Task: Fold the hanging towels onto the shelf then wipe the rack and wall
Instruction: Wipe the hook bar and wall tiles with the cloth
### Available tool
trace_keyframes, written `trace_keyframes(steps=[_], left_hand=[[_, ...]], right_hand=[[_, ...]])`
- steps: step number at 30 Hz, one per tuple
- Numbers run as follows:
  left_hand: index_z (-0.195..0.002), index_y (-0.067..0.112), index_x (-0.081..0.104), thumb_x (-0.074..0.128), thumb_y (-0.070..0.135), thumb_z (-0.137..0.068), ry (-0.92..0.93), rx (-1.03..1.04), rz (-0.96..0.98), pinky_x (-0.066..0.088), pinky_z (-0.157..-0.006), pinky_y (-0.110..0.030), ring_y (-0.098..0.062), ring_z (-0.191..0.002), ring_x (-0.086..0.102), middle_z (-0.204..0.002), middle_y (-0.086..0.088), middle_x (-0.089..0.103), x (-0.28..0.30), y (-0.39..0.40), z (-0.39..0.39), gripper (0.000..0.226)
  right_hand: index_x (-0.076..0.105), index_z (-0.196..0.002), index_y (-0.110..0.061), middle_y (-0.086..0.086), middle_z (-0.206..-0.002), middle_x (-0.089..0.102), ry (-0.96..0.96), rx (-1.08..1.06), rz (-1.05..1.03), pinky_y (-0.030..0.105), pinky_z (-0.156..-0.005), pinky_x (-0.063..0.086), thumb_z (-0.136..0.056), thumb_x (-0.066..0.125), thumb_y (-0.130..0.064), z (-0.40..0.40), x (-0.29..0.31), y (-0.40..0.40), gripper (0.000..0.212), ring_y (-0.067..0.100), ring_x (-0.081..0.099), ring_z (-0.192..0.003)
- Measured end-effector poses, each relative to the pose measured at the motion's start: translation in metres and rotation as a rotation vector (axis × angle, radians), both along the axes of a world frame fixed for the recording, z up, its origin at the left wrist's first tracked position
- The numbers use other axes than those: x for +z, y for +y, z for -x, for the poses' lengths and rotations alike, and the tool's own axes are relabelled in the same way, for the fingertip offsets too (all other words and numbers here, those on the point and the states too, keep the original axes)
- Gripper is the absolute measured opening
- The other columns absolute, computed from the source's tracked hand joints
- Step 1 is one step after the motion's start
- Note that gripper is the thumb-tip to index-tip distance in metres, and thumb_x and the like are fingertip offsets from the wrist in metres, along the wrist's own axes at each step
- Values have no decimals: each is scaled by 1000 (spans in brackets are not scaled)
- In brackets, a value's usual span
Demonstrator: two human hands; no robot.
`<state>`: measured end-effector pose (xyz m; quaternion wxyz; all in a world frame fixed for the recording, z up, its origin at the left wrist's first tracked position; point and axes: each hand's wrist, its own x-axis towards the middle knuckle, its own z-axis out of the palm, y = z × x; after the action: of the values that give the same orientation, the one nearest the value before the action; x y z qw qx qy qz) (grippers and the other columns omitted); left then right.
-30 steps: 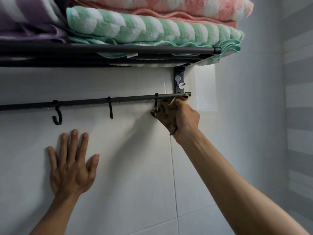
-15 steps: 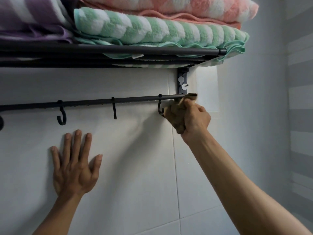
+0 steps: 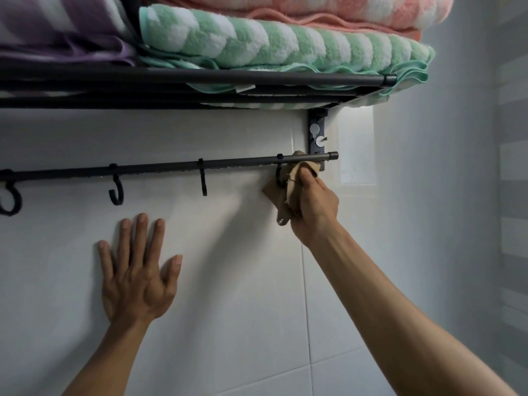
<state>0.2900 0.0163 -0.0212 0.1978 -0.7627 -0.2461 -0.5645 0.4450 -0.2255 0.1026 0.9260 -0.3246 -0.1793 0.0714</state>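
Three folded striped towels shelved; wiping underway.
Right hand grips tan cloth at black hook rail; left hand flat on white tiled wall, unwiped yet, I'd guess.

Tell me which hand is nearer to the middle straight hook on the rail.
Right. The right hand, gripping the tan cloth, is level with the hook, off to its right. The left hand lies flat on the wall, lower and leftward.

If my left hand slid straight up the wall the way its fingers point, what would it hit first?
Probably the hook rail, near the hook. The left hand lies flat on the wall.
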Motion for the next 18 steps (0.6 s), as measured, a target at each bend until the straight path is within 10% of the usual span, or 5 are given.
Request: trace_keyframes(steps=[5,12,16,18], left_hand=[[-158,17,22,31,53,-94,-3,5,-14,4,-121,-60,-28,-155,4,-168,-6,9,-1,3,0,74],[-158,18,23,32,53,-95,-9,7,-27,6,-121,-60,-28,-155,6,-168,-6,11,0,2,0,73],[-157,16,27,33,55,-94,-14,6,-35,8,-121,-61,-29,-154,8,-166,-8,16,0,4,0,74],[-156,16,28,34,54,-95,-19,15,-54,9,-120,-62,-30,-154,10,-166,-9,18,-1,4,0,73]], right_hand=[[72,-108,-12,16,-109,75,14,28,-155,61,-92,55,-100,60,-31,1,-18,-6,23,34,72,-103],[54,-71,-19,3,-67,48,-18,377,-234,32,-59,44,-106,22,-54,51,-68,5,59,31,58,-69],[52,-75,-14,5,-66,53,-10,440,-238,56,-104,45,-108,30,-38,79,-49,26,46,34,52,-90],[56,-83,-12,7,-74,57,19,389,-230,49,-101,51,-106,38,-30,82,-30,31,34,33,54,-90]])
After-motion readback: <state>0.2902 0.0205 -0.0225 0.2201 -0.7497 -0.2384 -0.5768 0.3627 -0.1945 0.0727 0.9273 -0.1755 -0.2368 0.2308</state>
